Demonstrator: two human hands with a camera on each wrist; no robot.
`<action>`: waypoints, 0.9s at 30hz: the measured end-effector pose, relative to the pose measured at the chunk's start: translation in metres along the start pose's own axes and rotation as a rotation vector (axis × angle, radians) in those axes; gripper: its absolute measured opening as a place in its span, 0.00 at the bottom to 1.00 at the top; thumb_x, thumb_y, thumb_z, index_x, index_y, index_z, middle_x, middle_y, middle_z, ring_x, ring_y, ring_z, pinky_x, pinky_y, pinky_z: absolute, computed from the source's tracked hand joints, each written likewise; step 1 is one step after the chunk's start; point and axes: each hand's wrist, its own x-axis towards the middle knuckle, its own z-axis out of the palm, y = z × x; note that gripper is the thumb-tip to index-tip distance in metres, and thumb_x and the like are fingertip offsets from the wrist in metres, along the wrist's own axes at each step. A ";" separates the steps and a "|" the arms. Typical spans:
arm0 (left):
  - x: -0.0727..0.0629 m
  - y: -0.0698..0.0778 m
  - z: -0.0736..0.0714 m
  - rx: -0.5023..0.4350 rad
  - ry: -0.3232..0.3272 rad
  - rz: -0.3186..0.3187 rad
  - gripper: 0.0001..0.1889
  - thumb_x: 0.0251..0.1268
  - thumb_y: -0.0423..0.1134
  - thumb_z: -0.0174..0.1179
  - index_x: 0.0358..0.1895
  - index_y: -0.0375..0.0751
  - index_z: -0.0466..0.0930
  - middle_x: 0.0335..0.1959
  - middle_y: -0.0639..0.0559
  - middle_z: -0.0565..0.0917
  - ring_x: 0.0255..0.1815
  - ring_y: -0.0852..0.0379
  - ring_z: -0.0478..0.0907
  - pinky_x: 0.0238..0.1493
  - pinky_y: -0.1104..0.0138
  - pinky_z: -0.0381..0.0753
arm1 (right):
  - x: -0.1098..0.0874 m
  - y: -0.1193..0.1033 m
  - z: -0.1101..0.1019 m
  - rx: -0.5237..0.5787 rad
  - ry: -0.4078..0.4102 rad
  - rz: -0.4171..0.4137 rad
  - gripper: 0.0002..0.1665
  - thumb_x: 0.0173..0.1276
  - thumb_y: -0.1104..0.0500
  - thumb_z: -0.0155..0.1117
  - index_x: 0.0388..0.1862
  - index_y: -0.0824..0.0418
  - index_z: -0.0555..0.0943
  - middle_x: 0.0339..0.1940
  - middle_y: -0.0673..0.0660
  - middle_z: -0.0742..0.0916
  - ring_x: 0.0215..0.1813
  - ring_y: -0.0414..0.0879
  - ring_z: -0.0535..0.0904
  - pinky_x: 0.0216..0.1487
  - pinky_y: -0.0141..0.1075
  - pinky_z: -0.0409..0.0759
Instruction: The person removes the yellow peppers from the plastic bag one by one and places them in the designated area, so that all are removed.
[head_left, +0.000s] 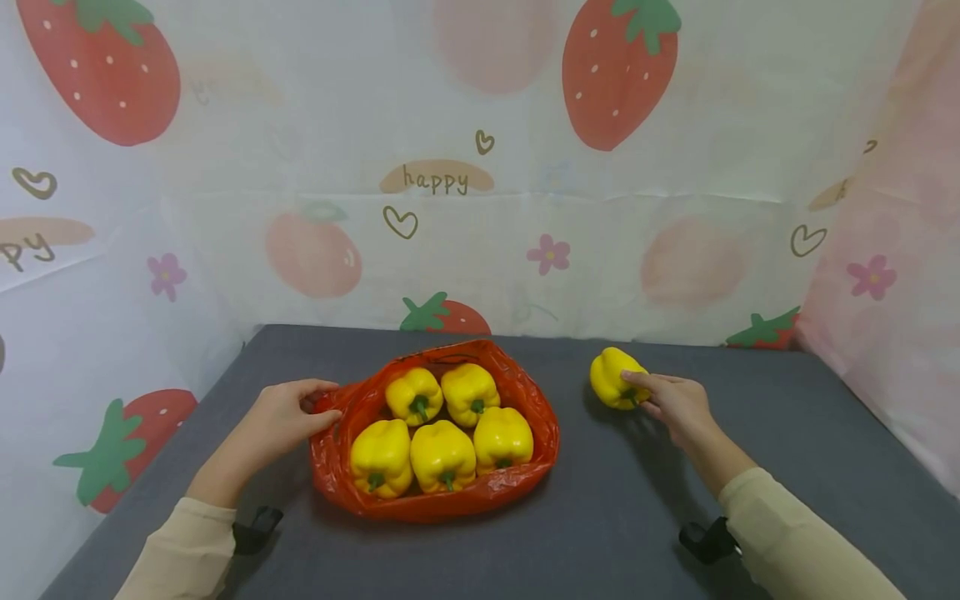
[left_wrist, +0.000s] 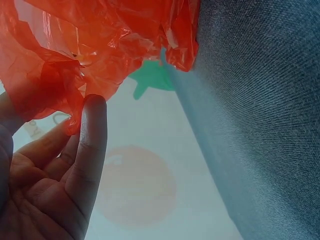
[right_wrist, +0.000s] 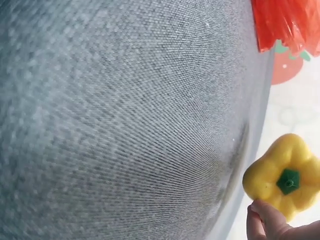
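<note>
A red plastic bag (head_left: 517, 492) lies on the table with its mouth spread wide, and several yellow bell peppers (head_left: 442, 455) sit inside it. At the bag's left edge, my left hand (head_left: 273, 425) pinches the rim between thumb and fingers; the left wrist view shows the thin red plastic (left_wrist: 55, 85) between them. To the right of the bag, my right hand (head_left: 678, 404) holds another yellow bell pepper (head_left: 611, 377) by its near side. Its green stem (right_wrist: 288, 182) faces the right wrist camera, with fingertips (right_wrist: 262, 210) at the pepper's edge.
A dark grey cloth (head_left: 600, 533) covers the table. Behind it hangs a white curtain (head_left: 480, 267) printed with strawberries and hearts, which also runs along the left; a pink-tinted one (head_left: 892, 333) closes the right side. Black straps (head_left: 708, 542) sit at both wrists.
</note>
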 end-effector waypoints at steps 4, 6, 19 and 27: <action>0.000 0.000 0.000 0.002 0.004 0.003 0.25 0.65 0.44 0.65 0.60 0.32 0.78 0.45 0.40 0.86 0.41 0.51 0.81 0.43 0.58 0.87 | 0.001 0.002 0.002 -0.027 0.010 -0.007 0.50 0.68 0.46 0.66 0.77 0.71 0.57 0.79 0.69 0.61 0.78 0.59 0.62 0.74 0.44 0.68; 0.000 0.000 0.000 0.004 0.007 0.006 0.24 0.65 0.43 0.65 0.59 0.32 0.78 0.44 0.41 0.86 0.41 0.51 0.81 0.43 0.58 0.87 | 0.002 0.002 0.003 -0.036 0.016 -0.008 0.51 0.68 0.45 0.66 0.77 0.71 0.56 0.79 0.69 0.60 0.78 0.59 0.62 0.74 0.44 0.67; 0.000 0.000 0.002 0.006 -0.005 -0.018 0.25 0.64 0.44 0.66 0.60 0.33 0.78 0.47 0.40 0.86 0.42 0.51 0.80 0.44 0.57 0.87 | 0.002 0.004 0.009 -0.049 0.062 -0.018 0.50 0.68 0.50 0.65 0.78 0.70 0.53 0.81 0.68 0.57 0.78 0.60 0.61 0.75 0.46 0.66; 0.001 -0.001 0.001 0.009 0.000 -0.008 0.25 0.64 0.44 0.66 0.60 0.33 0.79 0.45 0.41 0.86 0.41 0.52 0.80 0.43 0.58 0.87 | 0.002 0.005 0.012 -0.139 0.081 -0.049 0.53 0.67 0.45 0.66 0.78 0.71 0.53 0.79 0.71 0.60 0.77 0.64 0.61 0.75 0.52 0.65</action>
